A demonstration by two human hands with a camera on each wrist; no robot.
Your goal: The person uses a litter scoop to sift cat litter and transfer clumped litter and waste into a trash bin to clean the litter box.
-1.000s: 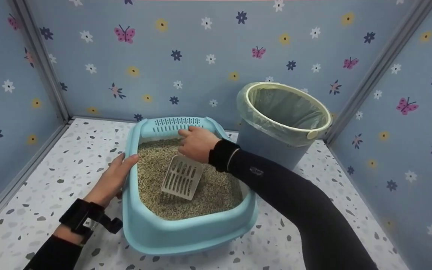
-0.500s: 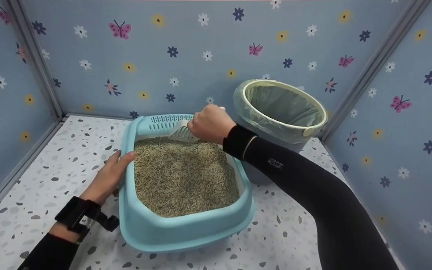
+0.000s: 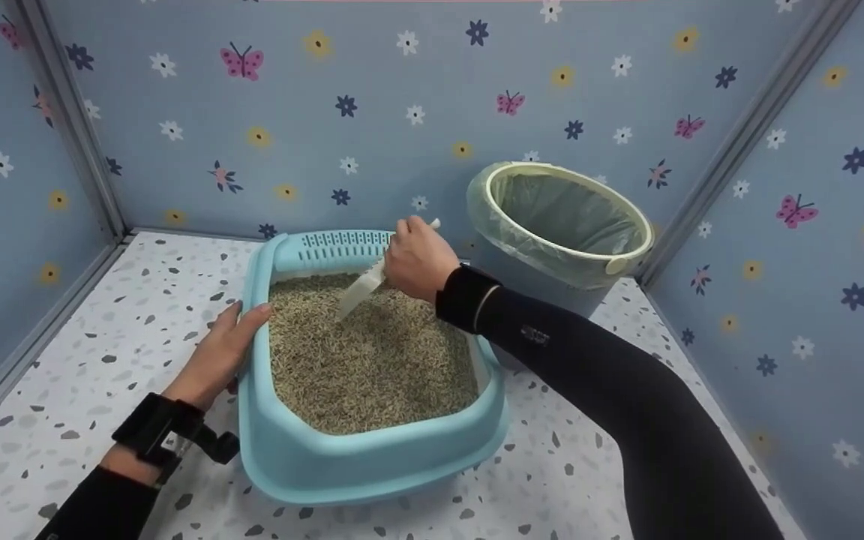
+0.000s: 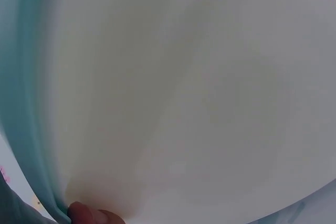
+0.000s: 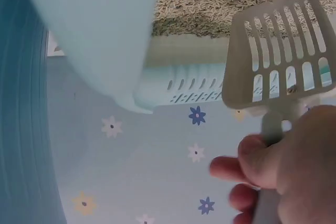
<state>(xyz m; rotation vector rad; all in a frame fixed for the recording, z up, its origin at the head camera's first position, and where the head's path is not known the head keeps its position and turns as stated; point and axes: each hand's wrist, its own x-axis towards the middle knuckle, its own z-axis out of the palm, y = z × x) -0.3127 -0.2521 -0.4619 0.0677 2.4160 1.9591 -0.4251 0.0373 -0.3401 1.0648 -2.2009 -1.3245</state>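
A light blue litter box [image 3: 372,461] holds grainy tan litter [image 3: 372,367]. My left hand [image 3: 214,356] grips its left rim, thumb over the top and the other fingers mostly hidden behind the side. In the left wrist view, a fingertip [image 4: 92,214] shows at the bottom beside the blue edge. Over the back part of the litter, my right hand [image 3: 421,259] holds a pale slotted litter scoop [image 3: 361,291] by its handle. Its blade is tilted edge-on in the head view, low end close over the litter. The right wrist view shows the scoop's slots, with a small dark bit on it.
Behind and right of the box stands a bin [image 3: 552,285] lined with a translucent bag [image 3: 571,210], its ring rim raised. Flower-patterned walls [image 3: 372,165] enclose the back and both sides. The speckled surface [image 3: 139,300] extends around the box.
The right hand lifted the scoop from the middle of the litter toward the back, turning it, then tipped the blade downward over the litter. The left hand keeps its place on the rim.
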